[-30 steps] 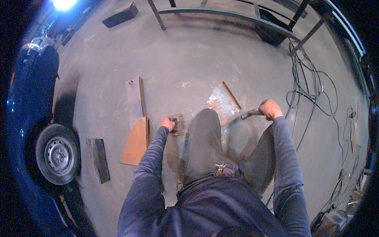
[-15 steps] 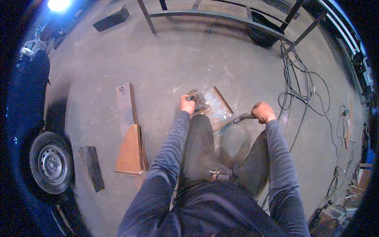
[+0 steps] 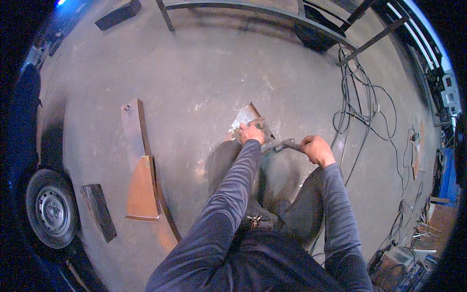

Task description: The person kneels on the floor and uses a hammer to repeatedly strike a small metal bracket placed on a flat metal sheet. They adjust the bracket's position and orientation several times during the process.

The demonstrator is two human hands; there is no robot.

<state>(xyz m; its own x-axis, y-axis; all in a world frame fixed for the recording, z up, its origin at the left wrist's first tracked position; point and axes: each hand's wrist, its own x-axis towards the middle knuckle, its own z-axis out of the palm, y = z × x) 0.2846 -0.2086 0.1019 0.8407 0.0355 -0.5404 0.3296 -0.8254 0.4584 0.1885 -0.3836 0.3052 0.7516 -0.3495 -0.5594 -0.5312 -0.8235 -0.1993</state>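
Head cam: L hand [image 3: 251,134] grips brownish pc [image 3: 263,128], R hand [image 3: 318,150] grips dk tool [image 3: 291,145].

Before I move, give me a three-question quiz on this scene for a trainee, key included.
1. Multiple choice: what does the right hand hold?
A) nothing
B) a dark tool
C) cables

2. True or false: the orange piece lies to the left of the metal plate.

3. Fill in: on the floor, between the wheel and the orange piece, lies a dark ____.

Key
1. B
2. True
3. block
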